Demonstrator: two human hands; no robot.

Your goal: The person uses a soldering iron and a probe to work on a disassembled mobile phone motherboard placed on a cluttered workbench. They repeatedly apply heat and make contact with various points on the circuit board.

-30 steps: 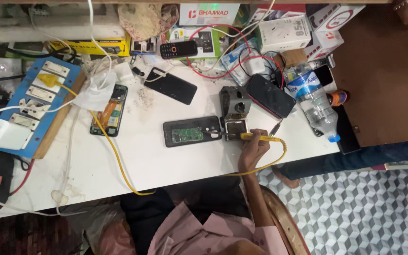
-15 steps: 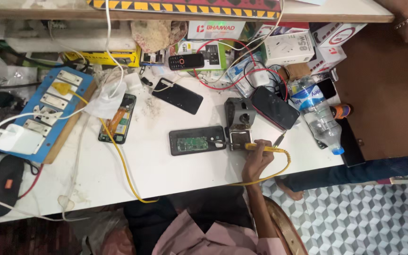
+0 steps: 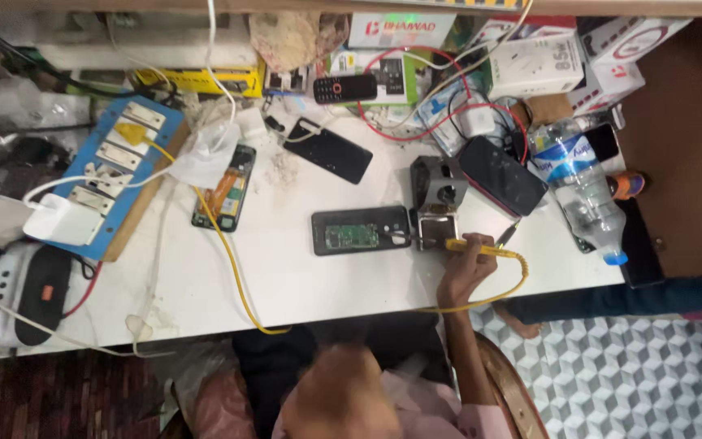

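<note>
My right hand (image 3: pixel 466 270) is closed around a yellow soldering iron (image 3: pixel 481 249) near the table's front edge. The iron points left, with its tip at the right end of an opened black phone (image 3: pixel 359 230) whose green circuit board shows. A grey metal iron stand (image 3: pixel 436 203) sits just beyond the hand, touching the phone's right end. The iron's yellow cord (image 3: pixel 507 286) loops off to the right and back along the table edge. My left hand is out of sight.
On the white table (image 3: pixel 302 284): a second opened phone (image 3: pixel 225 189), a black phone (image 3: pixel 331 153), a dark phone (image 3: pixel 501 175), a lying plastic bottle (image 3: pixel 582 191), a blue switch board (image 3: pixel 111 175) at left, and boxes and red wires at the back.
The view has shifted slightly. My right hand keeps the soldering iron at the same end of the opened phone.
</note>
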